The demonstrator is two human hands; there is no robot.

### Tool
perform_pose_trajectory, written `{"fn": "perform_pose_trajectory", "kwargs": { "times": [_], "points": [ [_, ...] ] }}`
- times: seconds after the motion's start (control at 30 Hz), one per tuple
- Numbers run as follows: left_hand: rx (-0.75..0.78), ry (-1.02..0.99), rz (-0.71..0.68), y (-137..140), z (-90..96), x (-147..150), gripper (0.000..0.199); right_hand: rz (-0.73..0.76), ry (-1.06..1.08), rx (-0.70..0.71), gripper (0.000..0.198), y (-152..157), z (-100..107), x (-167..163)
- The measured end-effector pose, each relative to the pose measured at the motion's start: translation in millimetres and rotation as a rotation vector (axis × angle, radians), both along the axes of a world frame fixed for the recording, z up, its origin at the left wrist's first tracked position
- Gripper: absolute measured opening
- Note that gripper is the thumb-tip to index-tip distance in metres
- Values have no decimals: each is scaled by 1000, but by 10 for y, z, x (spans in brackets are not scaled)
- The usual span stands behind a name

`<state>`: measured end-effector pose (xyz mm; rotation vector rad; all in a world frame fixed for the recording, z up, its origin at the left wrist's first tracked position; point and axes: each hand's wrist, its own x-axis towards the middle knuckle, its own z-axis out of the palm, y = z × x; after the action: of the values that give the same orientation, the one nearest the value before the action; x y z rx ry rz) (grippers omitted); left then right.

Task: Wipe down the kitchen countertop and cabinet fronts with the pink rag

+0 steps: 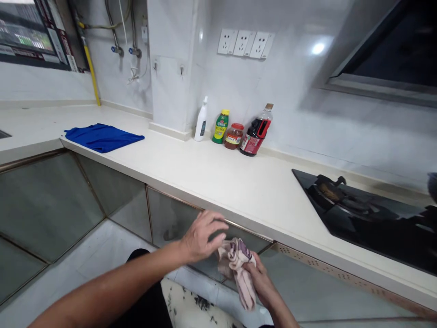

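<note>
My right hand (260,278) grips a crumpled pinkish cloth (239,269) with a purple pattern, just in front of the counter's edge. The cloth's lower end hangs down beside my wrist. To the left of it, my left hand (204,234) is raised with fingers curved and apart, holding nothing. Its thumb tip comes close to the cloth's upper edge; whether they touch I cannot tell. Both hands are below the white countertop (218,182), before the grey cabinet doors.
A blue cloth (104,136) lies on the counter's left part. Along the wall stand a white spray bottle (201,120), a green bottle (221,127), a red-lidded jar (234,136) and a large dark sauce bottle (256,132). A black gas stove (368,223) is at right, under a range hood (392,59).
</note>
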<state>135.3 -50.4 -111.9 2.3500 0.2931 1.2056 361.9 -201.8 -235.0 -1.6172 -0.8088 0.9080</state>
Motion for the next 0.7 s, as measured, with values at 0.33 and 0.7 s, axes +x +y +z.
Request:
{"fn": "perform_pose_trajectory", "kwargs": {
  "times": [0.33,0.7],
  "points": [
    [-1607,-472,-238,-855,-1052,-157,77,445,-143,30,64,267,647,-903],
    [-1415,-859,510,304,-666,-538,69,277,-1246,258,50,860,1915,451]
  ]
}}
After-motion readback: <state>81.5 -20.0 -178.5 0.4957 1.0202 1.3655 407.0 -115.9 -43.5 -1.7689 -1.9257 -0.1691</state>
